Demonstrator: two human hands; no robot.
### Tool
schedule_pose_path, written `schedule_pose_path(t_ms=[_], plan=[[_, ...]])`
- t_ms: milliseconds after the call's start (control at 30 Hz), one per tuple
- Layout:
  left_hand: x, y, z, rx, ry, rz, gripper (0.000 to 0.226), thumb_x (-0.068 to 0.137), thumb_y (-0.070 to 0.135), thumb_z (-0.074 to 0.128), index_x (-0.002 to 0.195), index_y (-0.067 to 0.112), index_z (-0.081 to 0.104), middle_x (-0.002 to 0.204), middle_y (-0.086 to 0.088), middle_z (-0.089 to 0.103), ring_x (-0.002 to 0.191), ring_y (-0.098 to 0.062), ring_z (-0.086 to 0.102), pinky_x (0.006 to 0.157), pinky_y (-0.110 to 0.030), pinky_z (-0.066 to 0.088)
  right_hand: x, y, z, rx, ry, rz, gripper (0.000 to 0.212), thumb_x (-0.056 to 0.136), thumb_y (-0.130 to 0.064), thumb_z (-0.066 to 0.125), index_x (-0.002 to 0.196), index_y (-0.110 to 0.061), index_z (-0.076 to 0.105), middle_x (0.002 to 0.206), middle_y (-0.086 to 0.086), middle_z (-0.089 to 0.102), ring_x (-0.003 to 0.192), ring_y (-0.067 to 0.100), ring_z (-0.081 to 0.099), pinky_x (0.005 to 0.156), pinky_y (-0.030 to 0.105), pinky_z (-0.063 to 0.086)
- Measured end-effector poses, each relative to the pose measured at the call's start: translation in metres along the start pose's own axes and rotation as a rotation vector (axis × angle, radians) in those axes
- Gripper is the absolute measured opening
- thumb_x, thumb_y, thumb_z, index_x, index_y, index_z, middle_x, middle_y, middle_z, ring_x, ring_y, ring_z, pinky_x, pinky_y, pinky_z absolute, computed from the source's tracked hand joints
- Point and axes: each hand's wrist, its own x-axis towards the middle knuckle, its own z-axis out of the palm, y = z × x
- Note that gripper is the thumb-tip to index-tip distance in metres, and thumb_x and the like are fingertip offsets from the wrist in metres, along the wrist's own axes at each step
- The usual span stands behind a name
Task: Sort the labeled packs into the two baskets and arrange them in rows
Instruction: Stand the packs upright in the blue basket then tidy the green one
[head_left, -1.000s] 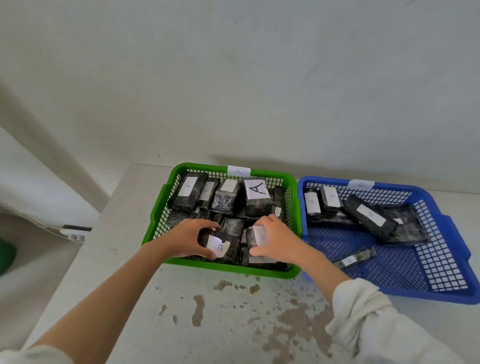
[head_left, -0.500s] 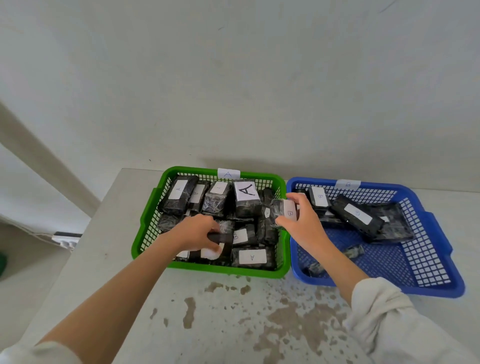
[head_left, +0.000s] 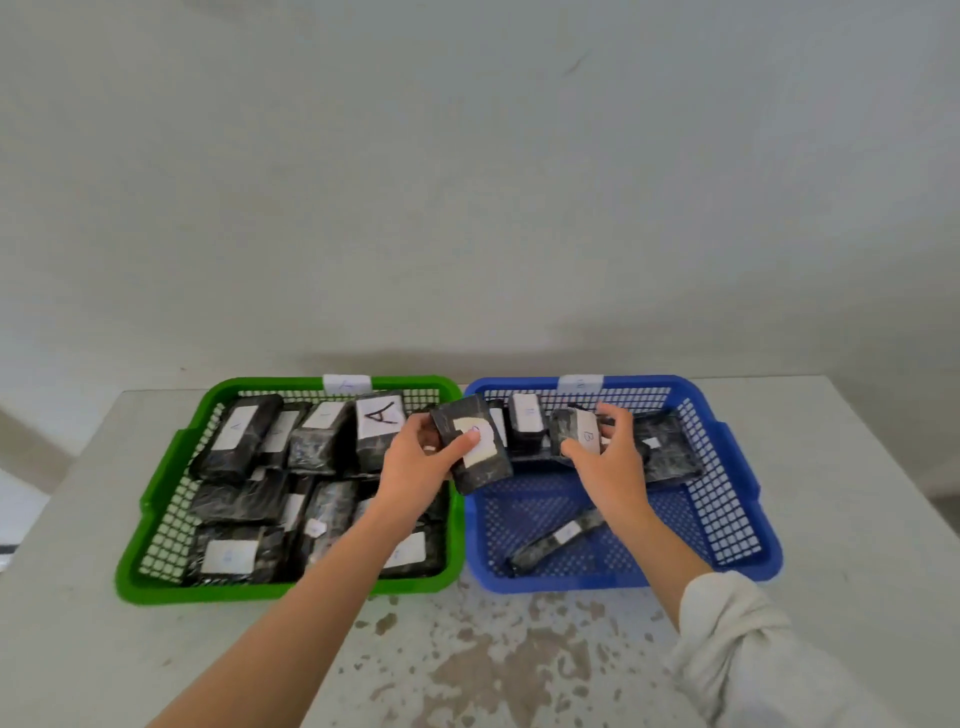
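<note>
A green basket (head_left: 156, 499) on the left holds several black packs with white labels, one marked with a large A (head_left: 380, 423). To its right stands a blue basket (head_left: 748, 499) with a few packs along its far side and one narrow pack (head_left: 558, 538) lying near the front. My left hand (head_left: 415, 467) grips a black pack with a torn white label (head_left: 475, 441), held over the seam between the baskets. My right hand (head_left: 610, 457) holds a black pack labelled B (head_left: 574, 431) over the far side of the blue basket.
Both baskets sit side by side on a pale table (head_left: 78, 649) against a white wall. The table's near surface has brown worn patches (head_left: 493, 665). The table's left edge drops off beyond the green basket.
My left hand lifted a pack out of the green basket and carried it right to the basket seam. My right hand moved its B pack further into the blue basket.
</note>
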Motion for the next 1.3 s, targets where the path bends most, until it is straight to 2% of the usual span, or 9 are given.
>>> schedule_pose_path(t_ms=[200,367,500,700,833,933,1067,1167,1300], plan=[[0.010,0.010,0.070,0.098,0.001,0.032,0.044,0.080,0.036,0.073,0.114,0.028,0.046,0.098,0.012,0.060,0.085,-0.008,0.061,0.068,-0.026,0.053,0.027,0.030,-0.057,-0.004,0.180,0.050,0.060,0.080,-0.012,0.068,0.133,-0.018,0.040,0.125,0.008,0.055,0.098,0.018,0.055,0.082,0.034,0.048],[0.023,0.009,0.110,0.291,-0.065,-0.001,0.025,0.080,0.034,0.072,0.099,0.022,0.060,0.085,0.010,0.065,0.068,0.002,0.060,0.051,-0.011,0.042,0.054,0.044,-0.081,-0.072,0.170,0.083,0.070,0.078,-0.016,0.071,0.140,-0.014,0.037,0.135,0.008,0.051,0.118,0.025,0.052,0.098,0.043,0.046],[0.020,-0.009,0.132,0.368,-0.231,-0.195,0.025,0.080,0.032,0.071,0.095,0.013,0.063,0.090,0.001,0.067,0.079,-0.013,0.063,0.060,-0.024,0.047,0.072,0.052,-0.092,-0.114,0.086,0.093,0.068,0.080,-0.021,0.071,0.140,-0.014,0.040,0.136,0.008,0.051,0.120,0.025,0.051,0.098,0.040,0.045],[0.011,-0.017,0.170,-0.129,-0.203,-0.388,0.026,0.085,0.024,0.068,0.106,0.010,0.066,0.104,-0.006,0.072,0.095,-0.020,0.066,0.084,-0.036,0.055,0.077,0.060,-0.093,-0.114,0.000,0.042,0.055,0.082,-0.017,0.068,0.132,-0.015,0.046,0.127,0.006,0.055,0.104,0.016,0.052,0.086,0.031,0.046],[0.008,-0.014,0.191,-0.299,-0.156,-0.453,0.023,0.087,0.020,0.066,0.106,0.006,0.065,0.102,-0.010,0.072,0.090,-0.023,0.068,0.073,-0.036,0.057,0.073,0.069,-0.099,-0.086,-0.044,0.052,0.050,0.083,-0.017,0.065,0.130,-0.015,0.049,0.125,0.007,0.057,0.094,0.010,0.052,0.072,0.017,0.046],[0.008,-0.014,0.197,-0.312,-0.133,-0.457,0.024,0.088,0.017,0.065,0.109,0.005,0.063,0.102,-0.012,0.072,0.093,-0.025,0.068,0.080,-0.039,0.057,0.070,0.070,-0.108,-0.099,0.038,0.020,0.059,0.084,-0.019,0.066,0.137,-0.019,0.040,0.129,0.006,0.054,0.108,0.017,0.054,0.086,0.030,0.049],[0.007,-0.017,0.194,-0.316,-0.099,-0.463,0.016,0.088,0.012,0.065,0.102,0.005,0.065,0.089,-0.008,0.074,0.072,-0.017,0.071,0.058,-0.028,0.057,0.064,0.068,-0.117,-0.365,0.107,-0.288,0.054,0.085,-0.018,0.066,0.133,-0.021,0.042,0.133,0.005,0.043,0.109,0.019,0.052,0.079,0.025,0.054],[0.010,-0.021,0.188,-0.285,-0.058,-0.447,0.016,0.087,0.014,0.066,0.100,0.006,0.066,0.096,-0.011,0.073,0.085,-0.024,0.069,0.078,-0.038,0.057,0.070,0.066,-0.118,-0.596,0.077,-0.391,0.041,0.091,-0.018,0.059,0.131,-0.018,0.049,0.141,0.008,0.033,0.115,0.025,0.051,0.088,0.031,0.054],[0.013,-0.021,0.179,-0.240,-0.037,-0.423,0.014,0.086,0.018,0.067,0.096,0.008,0.067,0.096,-0.011,0.073,0.088,-0.024,0.069,0.082,-0.039,0.056,0.078,0.069,-0.114,-0.740,-0.056,-0.312,0.045,0.092,-0.022,0.058,0.135,-0.016,0.046,0.141,0.008,0.033,0.121,0.026,0.047,0.097,0.035,0.048]])
